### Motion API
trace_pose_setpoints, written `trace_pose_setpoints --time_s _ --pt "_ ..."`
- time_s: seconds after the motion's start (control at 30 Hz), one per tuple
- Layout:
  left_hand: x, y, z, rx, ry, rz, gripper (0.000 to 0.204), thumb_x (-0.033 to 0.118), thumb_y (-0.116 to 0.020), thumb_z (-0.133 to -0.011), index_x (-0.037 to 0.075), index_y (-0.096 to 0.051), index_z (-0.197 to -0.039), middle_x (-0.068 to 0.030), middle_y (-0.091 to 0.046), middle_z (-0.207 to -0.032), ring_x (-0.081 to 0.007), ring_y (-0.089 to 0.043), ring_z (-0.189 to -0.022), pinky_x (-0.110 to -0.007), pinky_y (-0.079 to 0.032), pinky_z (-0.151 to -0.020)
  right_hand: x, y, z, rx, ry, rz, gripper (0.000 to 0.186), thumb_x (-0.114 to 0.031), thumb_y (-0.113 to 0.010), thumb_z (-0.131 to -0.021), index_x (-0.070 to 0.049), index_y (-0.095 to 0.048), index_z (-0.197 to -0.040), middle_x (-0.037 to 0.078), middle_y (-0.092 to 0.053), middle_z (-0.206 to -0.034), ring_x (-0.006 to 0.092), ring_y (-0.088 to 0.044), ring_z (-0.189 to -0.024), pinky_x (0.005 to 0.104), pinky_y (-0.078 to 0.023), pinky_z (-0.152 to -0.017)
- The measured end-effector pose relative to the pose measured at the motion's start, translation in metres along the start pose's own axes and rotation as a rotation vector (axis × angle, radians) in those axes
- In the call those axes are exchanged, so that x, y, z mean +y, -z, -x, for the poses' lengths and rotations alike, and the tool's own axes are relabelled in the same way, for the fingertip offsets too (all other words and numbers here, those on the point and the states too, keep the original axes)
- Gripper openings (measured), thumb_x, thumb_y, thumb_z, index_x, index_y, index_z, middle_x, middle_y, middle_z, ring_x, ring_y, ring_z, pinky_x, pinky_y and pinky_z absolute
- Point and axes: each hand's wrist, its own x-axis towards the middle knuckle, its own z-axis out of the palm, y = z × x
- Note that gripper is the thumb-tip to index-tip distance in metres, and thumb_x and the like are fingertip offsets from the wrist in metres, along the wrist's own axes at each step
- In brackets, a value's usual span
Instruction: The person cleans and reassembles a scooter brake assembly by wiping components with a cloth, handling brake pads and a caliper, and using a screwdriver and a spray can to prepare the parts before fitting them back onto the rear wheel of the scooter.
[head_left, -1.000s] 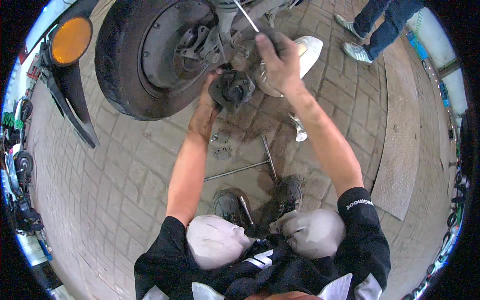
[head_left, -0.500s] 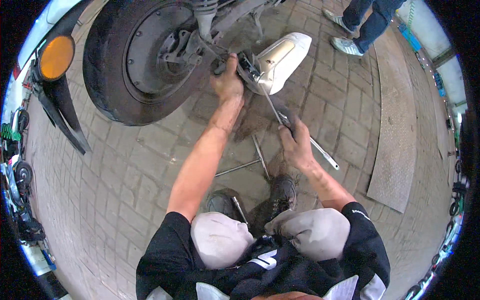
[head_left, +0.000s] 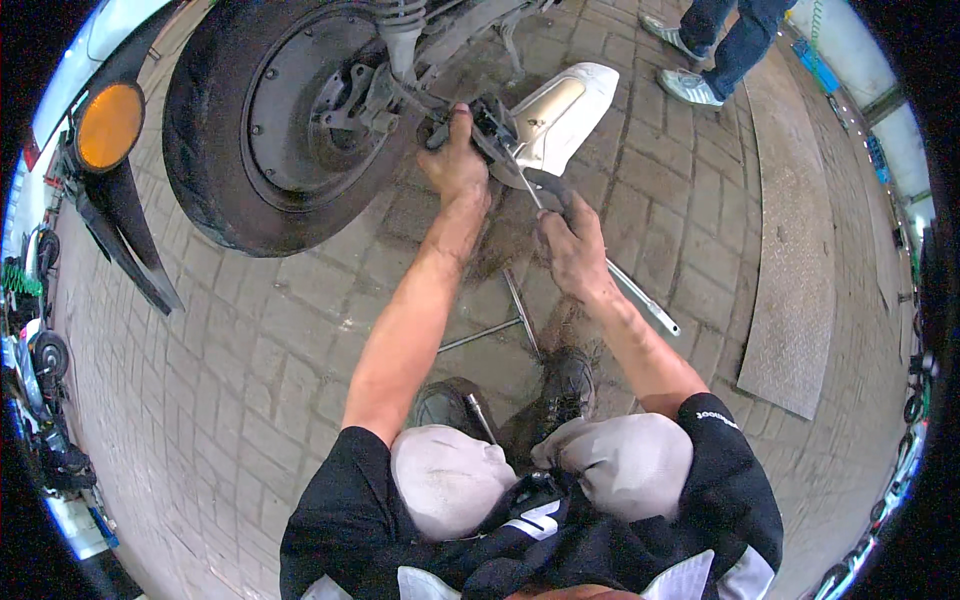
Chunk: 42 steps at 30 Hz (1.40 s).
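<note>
My left hand (head_left: pixel 456 170) is closed on a dark, grimy mechanical part (head_left: pixel 492 125), which looks like a brake assembly. Its thumb lies along the near side. My right hand (head_left: pixel 574 235) grips a slim metal-shafted tool (head_left: pixel 531 188), its handle hidden in the fingers. The shaft's tip reaches the right side of the dark part. Just behind and right of that part lies a pale cream-white panel (head_left: pixel 572 115), shaped like a fender. A black-tyred wheel (head_left: pixel 290 130) with a grey hub is left of my left hand.
A spring shock absorber (head_left: pixel 402 35) rises beside the wheel. A T-shaped metal wrench (head_left: pixel 517 310), a silver bar (head_left: pixel 650 300) and a socket tool (head_left: pixel 480 415) lie around my boots. Far right are a metal floor plate (head_left: pixel 790 290) and another person's shoes (head_left: pixel 690 88).
My right hand has moved up and left along the tool, closer to the dark part, leaving less shaft showing. My left hand keeps its grip in nearly the same place.
</note>
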Motion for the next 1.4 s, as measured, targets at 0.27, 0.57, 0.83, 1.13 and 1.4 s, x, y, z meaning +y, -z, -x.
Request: trace_pose_setpoints --time_s 0.27,0.57,0.83,1.13,1.4 --pt "-0.005 0.006 -0.008 -0.091 -0.046 0.003 0.065 0.029 -0.071 -0.069 -0.005 -0.040 -0.115 -0.0102 -0.051 -0.112 -0.0206 -0.053 -0.093 -0.033 -0.044 -0.079 -0.026 -0.016 -0.008 0.003 -0.193 -0.345 0.030 -0.008 -0.039 -0.084 -0.005 -0.048 -0.113 -0.004 -0.038 -0.062 0.0048 -0.033 -0.048 0.0192 -0.028 -0.041" --pt "0.002 0.001 -0.004 0.001 0.057 0.140 0.054 0.017 -0.069 -0.072 -0.009 -0.040 -0.109 -0.0138 -0.053 -0.103 -0.0214 -0.054 -0.083 -0.032 -0.047 -0.072 0.003 -0.048 -0.011 0.223 -0.047 -0.162 0.034 -0.008 -0.039 -0.079 0.006 -0.042 -0.110 0.020 -0.054 -0.095 0.0250 -0.051 -0.089 0.0340 -0.039 -0.079" --pt "0.009 0.001 -0.004 0.024 0.046 0.053 0.051 0.017 -0.068 -0.073 -0.008 -0.042 -0.109 -0.0129 -0.055 -0.101 -0.0206 -0.055 -0.082 -0.033 -0.047 -0.072 -0.022 -0.033 -0.004 0.112 -0.262 -0.531 0.029 -0.009 -0.036 -0.084 -0.009 -0.041 -0.113 0.000 -0.040 -0.068 0.0083 -0.036 -0.046 0.0201 -0.030 -0.039" --pt "0.020 -0.016 0.009 0.029 0.193 0.063 0.040 0.035 -0.058 -0.076 0.002 -0.055 -0.098 -0.0055 -0.057 -0.094 -0.0221 -0.055 -0.081 -0.036 -0.045 -0.073 -0.046 0.003 0.013 0.055 -0.334 -0.510 0.033 -0.012 -0.042 -0.085 -0.005 -0.041 -0.117 0.000 -0.045 -0.070 0.0070 -0.039 -0.049 0.0219 -0.031 -0.037" --pt "0.087 -0.045 0.003 -0.474 0.398 0.419 0.042 0.047 -0.038 -0.082 0.013 -0.053 -0.103 -0.0048 -0.055 -0.101 -0.0217 -0.052 -0.090 -0.039 -0.043 -0.079 0.169 0.091 0.101 0.020 -0.077 0.649 0.049 -0.015 -0.055 -0.077 0.003 -0.038 -0.120 0.026 -0.052 -0.105 0.0405 -0.051 -0.094 0.0438 -0.041 -0.082"
